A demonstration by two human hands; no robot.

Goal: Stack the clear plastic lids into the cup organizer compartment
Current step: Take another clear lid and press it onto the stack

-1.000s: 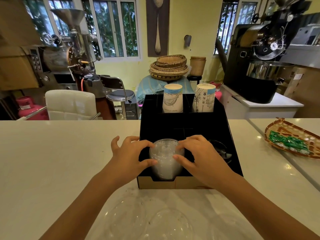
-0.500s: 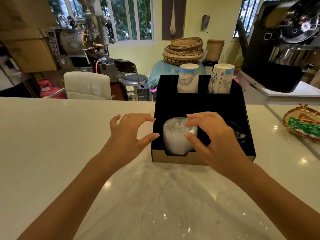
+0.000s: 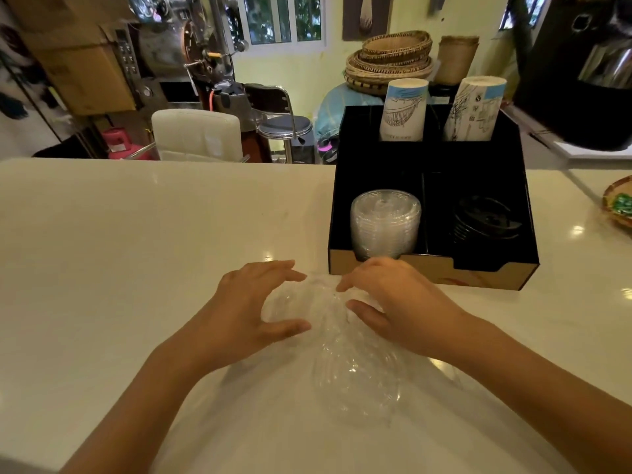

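A black cup organizer point(image 3: 478, 273) stands on the white counter at the right. Its front left compartment holds a stack of clear plastic lids point(image 3: 384, 224), standing on edge. Several loose clear lids point(image 3: 355, 374) lie on the counter in front of me, blurred and hard to tell apart. My left hand point(image 3: 253, 309) and my right hand point(image 3: 393, 302) hover low over the farthest loose lid point(image 3: 321, 299), one on each side, fingers curved and apart. Neither hand visibly grips it.
Black lids point(image 3: 485, 224) fill the organizer's front right compartment, and two stacks of paper cups point(image 3: 403, 111) point(image 3: 473, 111) stand in the back ones. A woven basket point(image 3: 619, 203) sits at the counter's right edge. Chairs and coffee machines stand beyond the counter.
Both hands left the stack of lids in the organizer and came back toward me, down to the loose lids. My head turned left and down.
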